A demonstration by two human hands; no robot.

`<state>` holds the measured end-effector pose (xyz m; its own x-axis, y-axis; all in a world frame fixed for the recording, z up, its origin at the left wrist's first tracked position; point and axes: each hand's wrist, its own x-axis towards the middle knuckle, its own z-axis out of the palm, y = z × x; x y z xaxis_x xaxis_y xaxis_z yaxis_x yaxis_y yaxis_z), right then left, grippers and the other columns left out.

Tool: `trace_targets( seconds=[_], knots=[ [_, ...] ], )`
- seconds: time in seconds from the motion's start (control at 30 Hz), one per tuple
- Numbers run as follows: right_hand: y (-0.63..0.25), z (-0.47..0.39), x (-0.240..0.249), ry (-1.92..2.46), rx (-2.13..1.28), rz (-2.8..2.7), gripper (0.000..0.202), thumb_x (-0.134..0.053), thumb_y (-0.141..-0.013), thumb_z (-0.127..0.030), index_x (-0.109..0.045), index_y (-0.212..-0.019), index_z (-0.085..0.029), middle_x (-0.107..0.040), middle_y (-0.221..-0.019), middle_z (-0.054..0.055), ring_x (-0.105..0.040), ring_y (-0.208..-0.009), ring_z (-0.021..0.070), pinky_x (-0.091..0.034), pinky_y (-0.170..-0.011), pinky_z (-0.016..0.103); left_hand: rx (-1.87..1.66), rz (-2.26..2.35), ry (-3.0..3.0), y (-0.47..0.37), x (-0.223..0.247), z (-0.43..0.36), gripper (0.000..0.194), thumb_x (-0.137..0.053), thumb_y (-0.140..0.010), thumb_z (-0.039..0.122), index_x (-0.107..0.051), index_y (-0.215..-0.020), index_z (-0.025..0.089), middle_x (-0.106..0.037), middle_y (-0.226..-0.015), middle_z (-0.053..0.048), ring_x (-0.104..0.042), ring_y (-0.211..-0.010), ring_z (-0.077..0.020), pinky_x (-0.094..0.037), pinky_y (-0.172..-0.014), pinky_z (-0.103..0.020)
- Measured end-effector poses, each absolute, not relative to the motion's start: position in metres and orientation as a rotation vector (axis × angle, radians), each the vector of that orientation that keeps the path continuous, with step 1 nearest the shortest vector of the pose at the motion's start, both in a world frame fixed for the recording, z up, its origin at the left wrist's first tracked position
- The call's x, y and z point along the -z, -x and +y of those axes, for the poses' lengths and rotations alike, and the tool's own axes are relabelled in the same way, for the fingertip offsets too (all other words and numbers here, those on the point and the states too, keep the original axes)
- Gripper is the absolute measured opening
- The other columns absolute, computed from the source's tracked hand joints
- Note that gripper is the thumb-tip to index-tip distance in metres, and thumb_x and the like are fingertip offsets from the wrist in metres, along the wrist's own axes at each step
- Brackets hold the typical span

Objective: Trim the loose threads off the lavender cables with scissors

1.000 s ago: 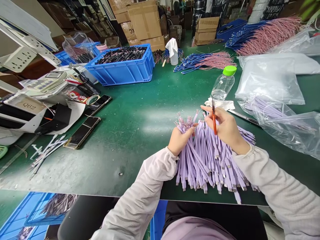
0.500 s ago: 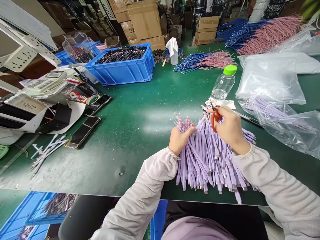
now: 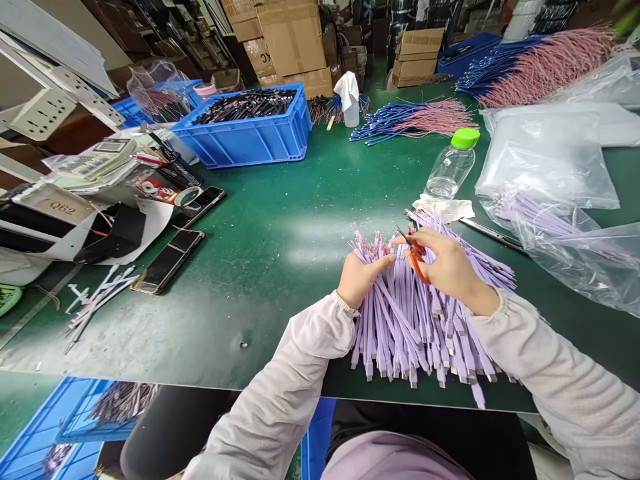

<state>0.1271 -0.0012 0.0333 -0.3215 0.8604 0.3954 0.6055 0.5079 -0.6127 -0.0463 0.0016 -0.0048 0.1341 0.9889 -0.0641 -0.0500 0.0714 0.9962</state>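
Many purple cables (image 3: 415,320) lie fanned out at the front edge of the green table (image 3: 280,267), with flat connectors toward me and thin pinkish wire ends pointing away. My left hand (image 3: 361,277) is closed round cables at the left side of the pile, near their wire ends. In my right hand (image 3: 447,267) are small orange-handled cutters (image 3: 416,261), their dark tips pointing left, just above and right of my left thumb. The fingertips of both hands are close together over the wire ends.
Behind the pile stand a green-capped bottle (image 3: 451,167) and a white cloth (image 3: 445,208). Plastic bags (image 3: 550,157) lie right. A blue crate (image 3: 250,137) holds dark cables. Phones (image 3: 170,261) and white-purple scraps (image 3: 97,303) lie left.
My right hand has moved left and slightly down with the cutters, whose tips have swung toward the left. My left hand remains on the cables.
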Motion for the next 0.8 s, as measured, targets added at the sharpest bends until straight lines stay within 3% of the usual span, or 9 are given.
trace_targets(
  seconds=[0.3, 0.43, 0.57, 0.73, 0.8],
  knots=[
    [-0.121, -0.002, -0.03, 1.25, -0.564, -1.92, 0.018, -0.058, -0.083, -0.027, -0.068, -0.095, -0.02, -0.063, -0.088, 0.005, -0.058, -0.077, 0.0172, -0.046, -0.07, 0.029, -1.091, 1.053, -1.193, 0.044, 0.002, -0.001, 0.027, -0.074, -0.071, 0.035, -0.069, -0.084, 0.013, -0.068, -0.085, -0.004, -0.06, -0.08, -0.0164, -0.044, -0.078, -0.028],
    [-0.119, 0.003, -0.025, 1.249, -0.836, -1.747, 0.018, -0.062, -0.081, -0.036, -0.066, -0.084, -0.019, -0.063, -0.075, 0.002, -0.059, -0.069, 0.0163, -0.047, -0.069, 0.03, -1.063, 0.944, -1.137, 0.043, -0.004, -0.003, 0.024, -0.073, -0.073, 0.035, -0.069, -0.084, 0.014, -0.068, -0.084, -0.004, -0.059, -0.078, -0.0155, -0.045, -0.078, -0.028],
    [-0.123, 0.005, -0.027, 1.207, -0.956, -1.768, 0.016, -0.056, -0.085, -0.034, -0.062, -0.082, -0.02, -0.061, -0.066, -0.001, -0.059, -0.064, 0.0155, -0.048, -0.07, 0.031, -0.985, 0.846, -1.052, 0.043, -0.009, -0.004, 0.024, -0.071, -0.075, 0.037, -0.068, -0.079, 0.013, -0.068, -0.08, -0.005, -0.059, -0.072, -0.014, -0.045, -0.075, -0.028],
    [-0.137, 0.003, -0.031, 1.353, -0.29, -2.142, 0.017, -0.052, -0.081, -0.019, -0.06, -0.096, -0.017, -0.06, -0.096, 0.009, -0.057, -0.093, 0.0244, -0.045, -0.08, 0.036, -1.051, 0.996, -1.036, 0.045, -0.003, -0.002, 0.024, -0.071, -0.075, 0.035, -0.069, -0.085, 0.013, -0.07, -0.082, -0.006, -0.062, -0.078, -0.0162, -0.046, -0.082, -0.03],
    [-0.143, 0.002, -0.032, 1.384, -0.012, -2.316, 0.022, -0.05, -0.079, -0.014, -0.06, -0.099, -0.016, -0.057, -0.099, 0.012, -0.053, -0.098, 0.0276, -0.043, -0.083, 0.039, -1.085, 1.052, -1.072, 0.046, 0.0, 0.0, 0.022, -0.069, -0.076, 0.033, -0.069, -0.084, 0.014, -0.07, -0.082, -0.006, -0.061, -0.077, -0.0158, -0.045, -0.082, -0.029]
  ],
)
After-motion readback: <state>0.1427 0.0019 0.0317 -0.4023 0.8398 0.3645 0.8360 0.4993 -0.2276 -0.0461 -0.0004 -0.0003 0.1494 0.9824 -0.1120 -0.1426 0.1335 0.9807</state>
